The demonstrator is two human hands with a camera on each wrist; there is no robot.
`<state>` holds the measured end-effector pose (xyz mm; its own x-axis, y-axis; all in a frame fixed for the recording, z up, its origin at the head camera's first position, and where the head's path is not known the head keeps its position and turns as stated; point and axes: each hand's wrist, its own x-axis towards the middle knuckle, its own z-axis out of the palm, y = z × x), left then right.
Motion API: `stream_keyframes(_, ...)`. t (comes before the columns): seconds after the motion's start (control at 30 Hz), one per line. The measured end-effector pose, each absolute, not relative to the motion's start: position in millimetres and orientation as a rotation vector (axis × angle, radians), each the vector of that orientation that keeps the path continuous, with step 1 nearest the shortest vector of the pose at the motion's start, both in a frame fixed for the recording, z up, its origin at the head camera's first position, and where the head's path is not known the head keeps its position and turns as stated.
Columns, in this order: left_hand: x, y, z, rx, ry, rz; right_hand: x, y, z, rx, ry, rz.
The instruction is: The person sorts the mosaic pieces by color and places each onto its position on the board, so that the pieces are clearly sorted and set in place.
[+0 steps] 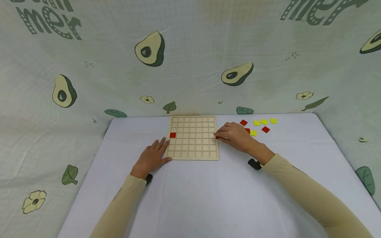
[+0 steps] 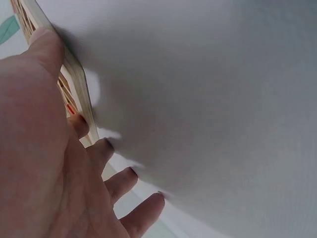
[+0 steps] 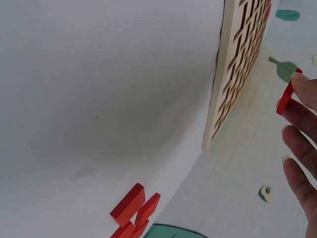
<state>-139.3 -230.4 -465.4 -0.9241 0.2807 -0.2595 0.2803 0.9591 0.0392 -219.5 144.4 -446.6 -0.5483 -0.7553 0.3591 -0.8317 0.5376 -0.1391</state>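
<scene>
A wooden board (image 1: 194, 145) with a grooved grid of squares lies on the table, a red square tile (image 1: 173, 135) in its left column. My left hand (image 1: 151, 158) lies at the board's lower left, fingers spread, thumb against the edge; the left wrist view shows the fingertips along that side. Between thumb and index finger my right hand (image 1: 236, 136) pinches another red square tile (image 3: 289, 93). It overlaps the board's right edge in the head view and stands above the board in the right wrist view. The other fingers of this hand are slightly bent.
Right of the board lie loose red tiles (image 1: 266, 129) and several yellow tiles (image 1: 264, 121), some close behind the right hand. A white cloth covers the table (image 1: 190, 198). Behind it hangs a curtain (image 1: 190, 82) printed with avocados and leaves.
</scene>
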Motion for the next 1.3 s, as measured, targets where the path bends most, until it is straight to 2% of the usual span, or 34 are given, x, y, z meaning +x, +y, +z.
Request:
stream_keyframes(0.57,-139.0,-231.4,-467.1,0.414,2.843,0.014,-219.8,134.2,-451.2,1.352,-2.499,0.474)
stream_keyframes(0.93,-137.0,-230.2,-465.3,0.333,2.804,0.12,-220.3,87.4,-450.9,1.411,-2.462,0.46)
stream_keyframes(1.3,-137.0,-229.9,-465.9,0.383,2.834,0.041,-225.1,34.4,-450.4,1.402,-2.522,0.439)
